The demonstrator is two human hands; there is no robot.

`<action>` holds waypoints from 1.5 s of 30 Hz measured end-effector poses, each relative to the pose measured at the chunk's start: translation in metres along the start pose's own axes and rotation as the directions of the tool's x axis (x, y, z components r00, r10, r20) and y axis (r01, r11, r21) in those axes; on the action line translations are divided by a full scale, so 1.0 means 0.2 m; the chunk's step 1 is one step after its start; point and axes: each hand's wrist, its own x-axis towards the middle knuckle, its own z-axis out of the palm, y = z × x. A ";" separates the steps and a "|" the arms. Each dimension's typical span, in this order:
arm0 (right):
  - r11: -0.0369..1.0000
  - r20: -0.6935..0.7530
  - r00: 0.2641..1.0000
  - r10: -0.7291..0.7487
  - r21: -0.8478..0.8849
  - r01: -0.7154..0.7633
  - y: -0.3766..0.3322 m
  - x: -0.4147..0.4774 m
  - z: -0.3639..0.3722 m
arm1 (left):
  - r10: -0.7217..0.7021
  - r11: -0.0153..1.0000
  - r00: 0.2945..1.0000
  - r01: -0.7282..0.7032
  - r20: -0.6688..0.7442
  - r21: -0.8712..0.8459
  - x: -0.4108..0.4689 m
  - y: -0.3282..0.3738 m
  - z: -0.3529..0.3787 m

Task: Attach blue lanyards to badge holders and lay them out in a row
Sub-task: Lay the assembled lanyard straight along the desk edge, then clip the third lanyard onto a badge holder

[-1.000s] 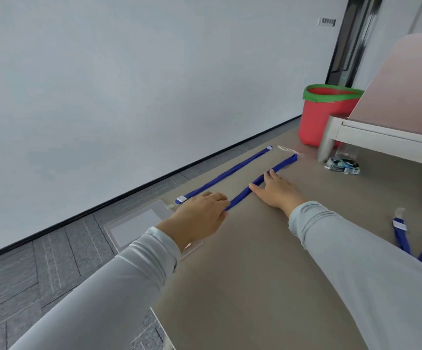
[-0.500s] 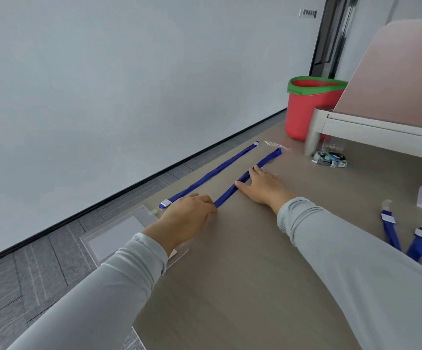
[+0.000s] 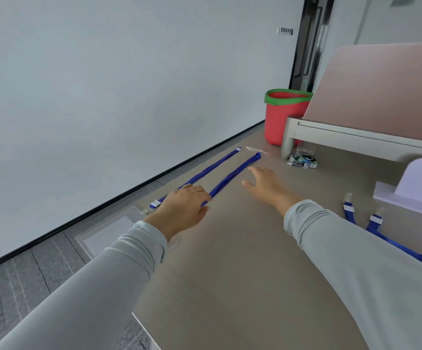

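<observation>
Two blue lanyards lie side by side along the table's left edge. The outer lanyard [image 3: 205, 171] ends in a white tab beside a clear badge holder [image 3: 109, 232] that juts over the edge. The near end of the inner lanyard [image 3: 232, 174] runs under my left hand [image 3: 183, 207], whose curled fingers hold it against the table. My right hand [image 3: 265, 185] hovers just right of that strap, fingers spread, holding nothing. Two more blue lanyards [image 3: 371, 227] with white tabs lie at the right, partly behind my right sleeve.
A red bucket with a green rim [image 3: 284, 114] stands at the table's far end beside a pink partition [image 3: 381, 92] on a pale frame. A small printed packet [image 3: 302, 160], a clear plastic scrap [image 3: 255, 149] and a lilac block [image 3: 419, 190] lie nearby. Grey floor lies to the left.
My right hand has come off the inner lanyard and now sits a little to its right with fingers spread. My left hand stays on the strap's near end.
</observation>
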 end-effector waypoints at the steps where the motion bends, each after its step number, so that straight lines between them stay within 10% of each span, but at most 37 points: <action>1: 1.000 -0.031 1.000 -0.002 -0.002 0.002 0.02 -0.05 -0.04 | 0.008 1.000 1.000 -0.008 -0.019 0.001 0.00 0.04 -0.01; 26: 0.887 -0.325 0.867 0.378 -0.141 -0.440 0.64 -1.78 -0.80 | 0.567 0.778 0.784 -0.610 -0.252 -0.148 -0.19 1.48 0.04; 45: 0.801 -0.147 0.805 0.574 -0.103 -0.590 0.59 -2.31 -0.65 | 0.608 0.790 0.791 -0.596 0.061 -0.143 -0.31 1.84 0.12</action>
